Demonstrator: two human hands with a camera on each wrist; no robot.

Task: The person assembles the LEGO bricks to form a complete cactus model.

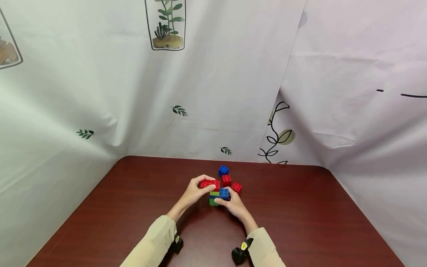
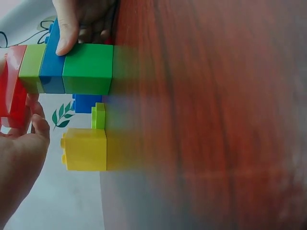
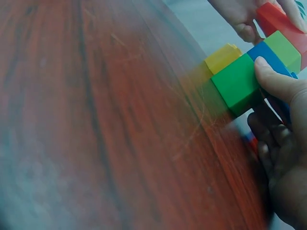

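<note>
A stack of toy building bricks stands on the table between both hands. Its base is a green brick (image 2: pixel 88 69), with a longer blue brick (image 2: pixel 52 72) over it jutting right. Above these come a light green brick (image 2: pixel 31 69) and a red brick (image 1: pixel 217 186) that overhangs to the left at the top. My left hand (image 1: pixel 194 191) grips the red brick, thumb on the near side and fingers behind. My right hand (image 1: pixel 236 205) holds the blue brick's right end, its thumb (image 3: pixel 273 79) pressed on the near face.
Behind the stack sit a loose blue brick (image 1: pixel 223 170) and two red bricks, one nearer the back (image 1: pixel 227 180) and one to the right (image 1: pixel 237 187). A yellow brick (image 2: pixel 86 151) and a small lime brick (image 2: pixel 99 115) show in the left wrist view. Patterned cloth (image 1: pixel 227 92) hangs behind the table.
</note>
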